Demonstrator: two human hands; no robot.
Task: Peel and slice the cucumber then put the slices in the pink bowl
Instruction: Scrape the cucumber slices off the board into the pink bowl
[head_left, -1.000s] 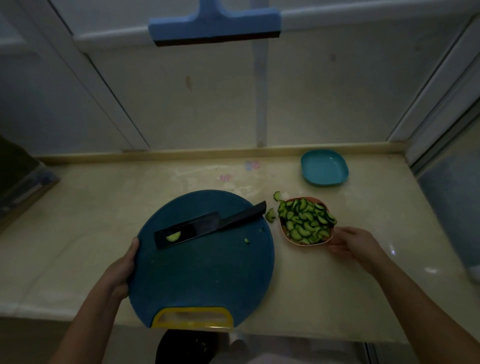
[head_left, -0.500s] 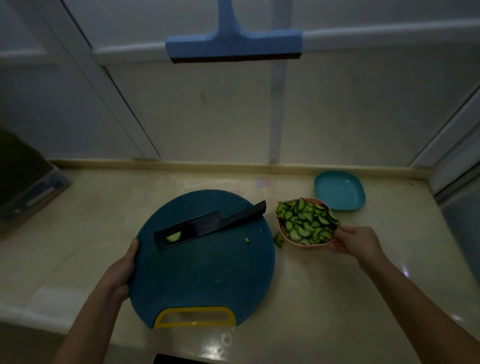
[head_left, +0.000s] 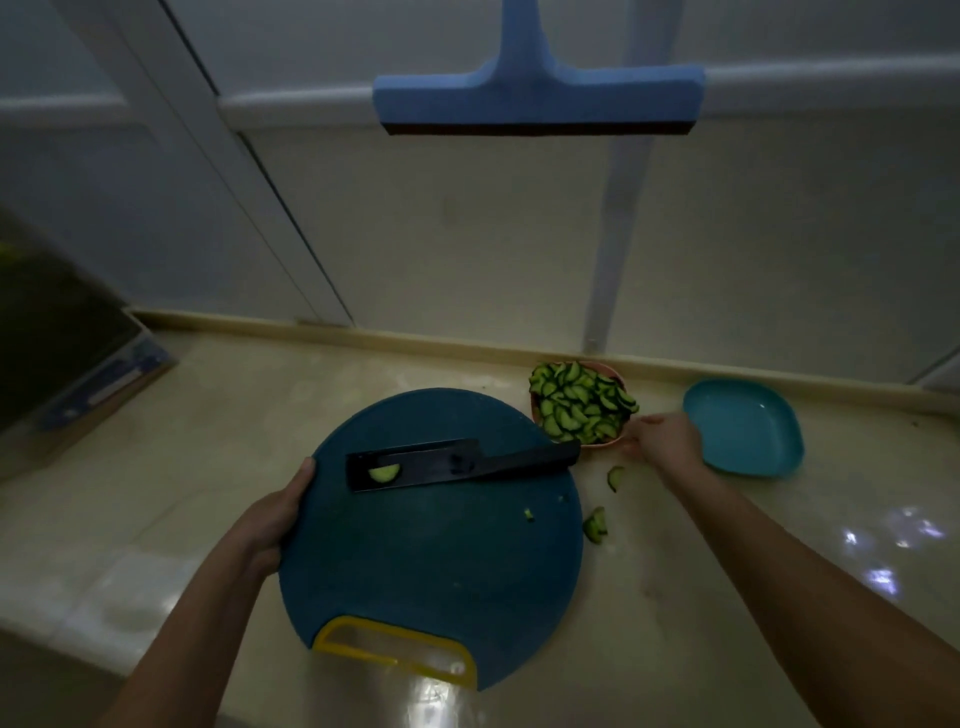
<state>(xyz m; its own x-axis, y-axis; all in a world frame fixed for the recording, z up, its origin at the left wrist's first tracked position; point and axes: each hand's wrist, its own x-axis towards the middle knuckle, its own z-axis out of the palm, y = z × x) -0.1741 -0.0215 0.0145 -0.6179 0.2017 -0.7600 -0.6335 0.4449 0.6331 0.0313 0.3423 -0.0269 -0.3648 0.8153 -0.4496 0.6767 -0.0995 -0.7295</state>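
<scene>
- Just the one view here: a head-worn wide-angle cam, so you're seeing it from the person's own eye line.
- It faces forward and down over the counter, with both forearms coming in from the bottom edge.
- Pretty near: the cutting board fills the lower middle, with the left hand gripping its left edge.
- The right hand reaches farther out, by the pink bowl.
- The top half takes in the back wall and a blue squeegee near the top edge.

Honestly, nothing readable here, it's way too dim. Only candidate is the box at the far left. There's a pale strip on its blue side, maybe a label, but it's just a blur.
</scene>
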